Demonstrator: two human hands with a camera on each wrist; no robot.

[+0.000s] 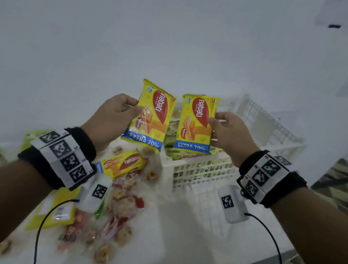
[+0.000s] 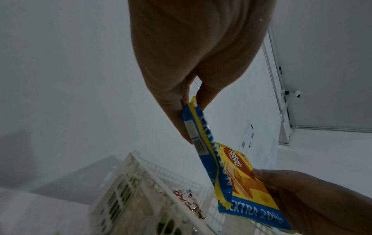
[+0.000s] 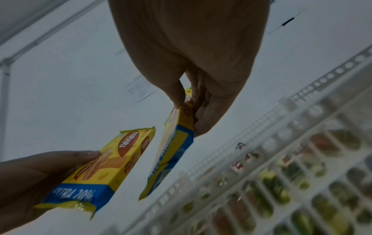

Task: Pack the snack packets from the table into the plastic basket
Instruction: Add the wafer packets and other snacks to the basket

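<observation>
White wall stood behind the white counter (image 1: 190, 231), above which the left hand (image 1: 113, 120) and right hand (image 1: 231, 134) each pinched an upright yellow wafer packet (image 1: 151, 116) with red logo and blue "EXTRA 20%" band, the right one (image 1: 195, 123) over the basket (image 1: 277, 130).

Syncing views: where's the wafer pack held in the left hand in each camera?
Head: wafer pack in the left hand, centre, left of the two raised packs, over the table.
Left wrist: edge-on, centre, hanging from the left hand.
Right wrist: lower left, face showing.
Shared landmark: white basket.
</observation>
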